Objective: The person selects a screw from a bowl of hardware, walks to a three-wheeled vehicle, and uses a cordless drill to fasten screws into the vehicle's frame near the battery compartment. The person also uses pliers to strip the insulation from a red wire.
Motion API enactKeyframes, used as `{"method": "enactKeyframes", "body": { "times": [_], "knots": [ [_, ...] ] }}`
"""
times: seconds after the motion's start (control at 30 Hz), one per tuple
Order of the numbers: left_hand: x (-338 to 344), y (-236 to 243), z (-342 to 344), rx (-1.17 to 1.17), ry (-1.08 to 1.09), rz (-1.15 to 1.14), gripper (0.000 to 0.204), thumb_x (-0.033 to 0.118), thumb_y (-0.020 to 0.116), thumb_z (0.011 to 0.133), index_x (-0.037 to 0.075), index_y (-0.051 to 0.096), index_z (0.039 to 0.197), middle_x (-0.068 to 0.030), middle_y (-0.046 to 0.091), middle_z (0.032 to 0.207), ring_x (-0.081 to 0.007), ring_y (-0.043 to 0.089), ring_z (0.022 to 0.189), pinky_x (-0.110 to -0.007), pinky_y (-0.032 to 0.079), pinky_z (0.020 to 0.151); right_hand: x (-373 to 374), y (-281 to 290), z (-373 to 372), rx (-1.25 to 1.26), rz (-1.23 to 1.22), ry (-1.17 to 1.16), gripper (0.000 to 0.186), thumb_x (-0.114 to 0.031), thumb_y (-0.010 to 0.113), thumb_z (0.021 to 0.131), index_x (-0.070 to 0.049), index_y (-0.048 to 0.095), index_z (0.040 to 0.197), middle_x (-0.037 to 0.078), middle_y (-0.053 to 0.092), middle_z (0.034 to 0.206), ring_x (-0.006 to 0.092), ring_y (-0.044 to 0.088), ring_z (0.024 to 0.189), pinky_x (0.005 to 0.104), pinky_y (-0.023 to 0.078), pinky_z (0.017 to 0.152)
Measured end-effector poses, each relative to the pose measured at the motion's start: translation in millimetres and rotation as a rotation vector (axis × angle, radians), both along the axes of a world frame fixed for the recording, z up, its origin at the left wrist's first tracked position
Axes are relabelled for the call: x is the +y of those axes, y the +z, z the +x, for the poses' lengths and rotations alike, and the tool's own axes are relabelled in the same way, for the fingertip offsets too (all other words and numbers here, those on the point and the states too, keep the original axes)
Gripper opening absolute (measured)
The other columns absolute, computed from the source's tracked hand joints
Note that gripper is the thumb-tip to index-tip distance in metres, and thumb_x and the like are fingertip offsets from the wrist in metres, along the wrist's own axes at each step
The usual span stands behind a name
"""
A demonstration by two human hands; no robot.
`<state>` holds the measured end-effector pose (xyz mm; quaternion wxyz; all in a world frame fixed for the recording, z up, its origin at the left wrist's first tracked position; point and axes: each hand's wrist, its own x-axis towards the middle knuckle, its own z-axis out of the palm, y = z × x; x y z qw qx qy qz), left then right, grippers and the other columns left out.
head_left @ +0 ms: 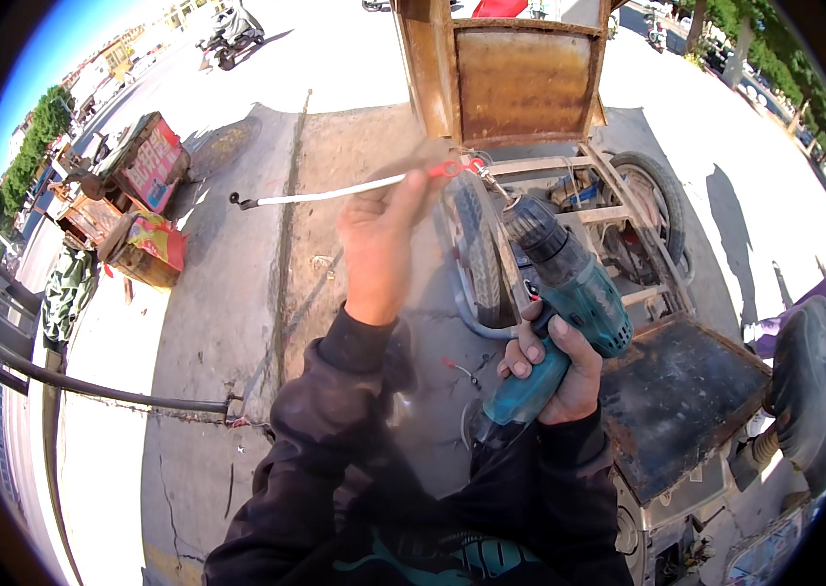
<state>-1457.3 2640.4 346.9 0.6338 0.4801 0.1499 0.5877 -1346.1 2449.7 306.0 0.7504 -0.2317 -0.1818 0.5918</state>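
Note:
My left hand (379, 244) is closed on a white cable (330, 194), partly smeared by motion. One end of the cable has a black tip (240, 202) out to the left; a red end piece (448, 169) sticks out past my fingers on the right. My right hand (567, 376) grips the handle of a teal cordless drill (584, 298). The drill's black chuck (534, 225) points up and left, and a thin metal bit in it reaches close to the red end piece. Whether the two touch, I cannot tell.
Ahead stands a rusty metal three-wheeler frame (597, 213) with spoked wheels and a tilted-up cargo bed (527, 83). A dark flat panel (677, 400) and a black seat (808, 361) are at right. Loaded crates (144, 249) sit left. A small red-tipped wire (462, 369) lies on the ground.

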Motion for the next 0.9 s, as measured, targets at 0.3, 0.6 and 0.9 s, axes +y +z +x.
{"method": "enactKeyframes", "body": {
  "times": [0.3,0.6,0.9],
  "knots": [
    [2.5,-22.3,-3.8,0.188,-0.018,0.054,0.021,0.009,0.062,0.094,-0.005,0.066,0.110,-0.0096,0.071,0.096,-0.0099,0.063,0.083,-0.024,0.049,0.074,1.0,-3.4,-2.7,0.114,0.041,0.003,0.030,-0.026,0.055,0.095,-0.002,0.053,0.113,0.005,0.050,0.072,0.0194,0.054,0.067,0.0393,0.051,0.068],
    [3.9,-83.0,-7.1,0.448,0.054,0.156,0.017,0.008,0.063,0.092,-0.004,0.069,0.102,-0.0036,0.070,0.086,-0.0059,0.059,0.079,-0.024,0.048,0.068,2.5,-11.2,0.2,0.076,0.064,0.009,0.032,-0.030,0.051,0.097,-0.004,0.051,0.117,0.002,0.049,0.074,0.0168,0.052,0.067,0.0368,0.050,0.070],
    [-7.6,-109.5,-14.2,0.584,-0.097,0.228,0.021,0.007,0.060,0.094,-0.006,0.064,0.110,-0.0076,0.070,0.094,-0.0091,0.060,0.085,-0.026,0.049,0.077,7.6,-8.5,7.1,0.112,0.145,0.050,0.033,-0.030,0.049,0.099,-0.003,0.051,0.119,0.003,0.049,0.076,0.0176,0.054,0.070,0.0394,0.052,0.074]
  ]
}}
